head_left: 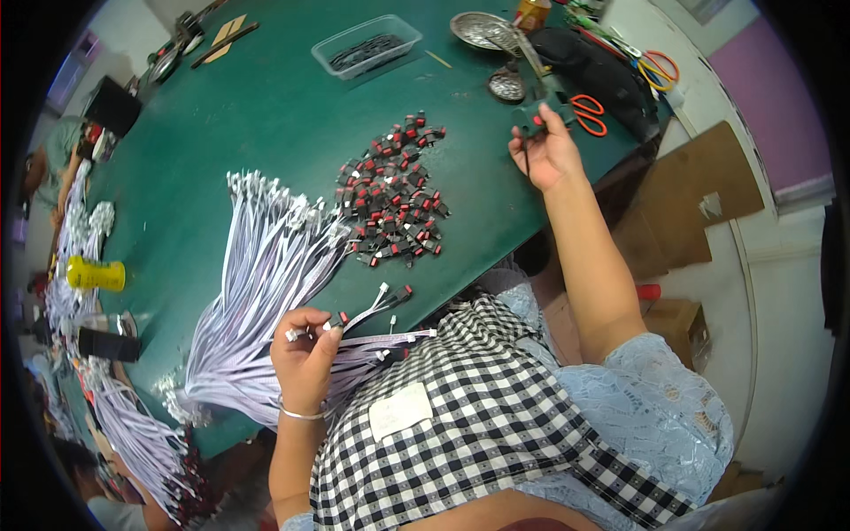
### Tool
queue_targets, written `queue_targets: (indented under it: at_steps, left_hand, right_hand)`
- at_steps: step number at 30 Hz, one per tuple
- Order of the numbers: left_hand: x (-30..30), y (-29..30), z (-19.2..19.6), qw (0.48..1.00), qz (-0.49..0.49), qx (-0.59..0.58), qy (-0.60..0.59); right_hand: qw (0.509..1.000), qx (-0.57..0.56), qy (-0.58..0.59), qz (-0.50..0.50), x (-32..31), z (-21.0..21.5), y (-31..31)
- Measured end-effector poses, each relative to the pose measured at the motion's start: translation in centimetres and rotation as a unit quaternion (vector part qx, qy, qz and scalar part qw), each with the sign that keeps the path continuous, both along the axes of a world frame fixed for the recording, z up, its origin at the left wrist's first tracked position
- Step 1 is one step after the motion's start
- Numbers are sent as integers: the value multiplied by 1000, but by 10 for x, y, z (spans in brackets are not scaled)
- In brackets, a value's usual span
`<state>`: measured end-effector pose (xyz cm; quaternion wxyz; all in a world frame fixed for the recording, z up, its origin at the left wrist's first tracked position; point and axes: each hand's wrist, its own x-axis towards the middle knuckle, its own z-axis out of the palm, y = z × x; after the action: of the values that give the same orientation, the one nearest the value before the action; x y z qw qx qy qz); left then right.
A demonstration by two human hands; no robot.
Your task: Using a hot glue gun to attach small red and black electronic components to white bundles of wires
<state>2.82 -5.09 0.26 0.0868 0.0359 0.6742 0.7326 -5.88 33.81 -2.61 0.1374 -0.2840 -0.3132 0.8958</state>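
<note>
My left hand (305,350) is closed at the near edge of the table, pinching a small black-and-red connector (339,319) with white plug ends beside it. White ribbon cables (274,239) lie in a big fanned bundle under and behind this hand. A few cables with white and black-red ends (381,301) lie just right of the fingers. Out to the far right, my right hand (551,150) has its fingers curled round a dark green tool (537,119) with a small red part; its exact kind I cannot make out. A pile of black-and-red connectors (394,190) lies between the hands.
Near the right hand are orange-handled scissors (589,115), a metal dish (482,31), a small round metal holder (506,84) and a black bag (584,71). A clear plastic tub (367,49) with dark pieces stands farther back. At left is a yellow bottle (96,274).
</note>
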Motion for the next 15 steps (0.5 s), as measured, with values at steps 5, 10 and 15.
queue_targets:
  at_steps: [5,10,15]
  left_hand:
    - [-7,5,7,999,-39,8,-18]
    - [-10,5,3,999,-52,1,-9]
    - [-7,3,8,998,-55,7,-27]
  right_hand:
    - [963,162,209,-51,14,0,-8]
    - [906,195,337,165,60,44,-96]
    - [853,327,184,363,86,26,-168]
